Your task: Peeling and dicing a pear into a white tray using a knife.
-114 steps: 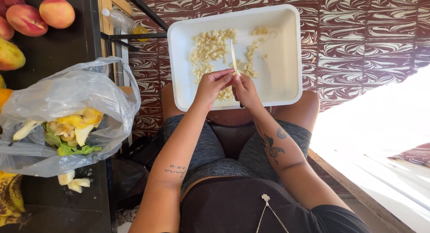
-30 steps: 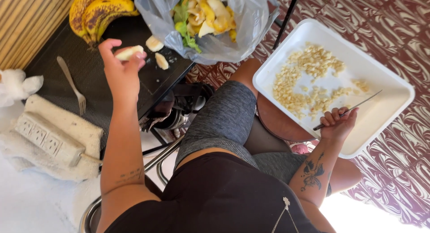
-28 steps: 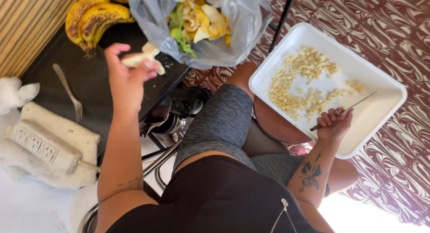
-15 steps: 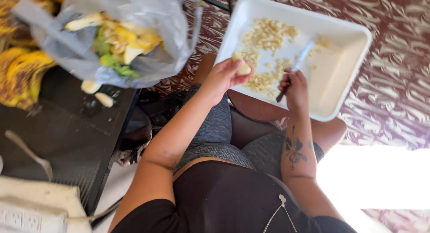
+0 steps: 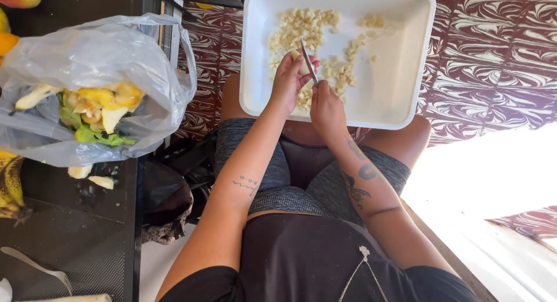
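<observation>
a seated person works over a white tray [image 5: 400,76] balanced on the knees, which keeps the cutting close to the body and lets every cut bit fall straight inside. the left hand [image 5: 288,81] is curled around a pale banana piece [image 5: 302,63], pinching it between thumb and fingertips just above the tray floor. the right hand [image 5: 326,107] is closed on the handle of a small knife [image 5: 308,60], its thin blade running up toward 11 o'clock and resting against the piece, so the two hands nearly touch.

chopped pieces [image 5: 301,26] lie heaped at 11 o'clock in the tray, with a thinner trail [image 5: 348,58] running toward 1 o'clock; the half toward 3 o'clock holds almost nothing. the held piece sits directly over the heap, at about 7 o'clock within the tray.

at 9 o'clock from the hands, a clear plastic bag [image 5: 116,52] lies open on a dark table [image 5: 75,232], within an easy sideways reach. inside it are yellow peels [image 5: 104,99] and green scraps [image 5: 93,134], kept apart from the clean fruit. two pale bits [image 5: 90,177] rest on the table just below the bag. whole bananas [image 5: 8,186] show at the far 9 o'clock edge, and a light-coloured spoon [image 5: 35,267] lies toward 8 o'clock. the floor [image 5: 493,46] under the tray is patterned in dark red and white.
</observation>
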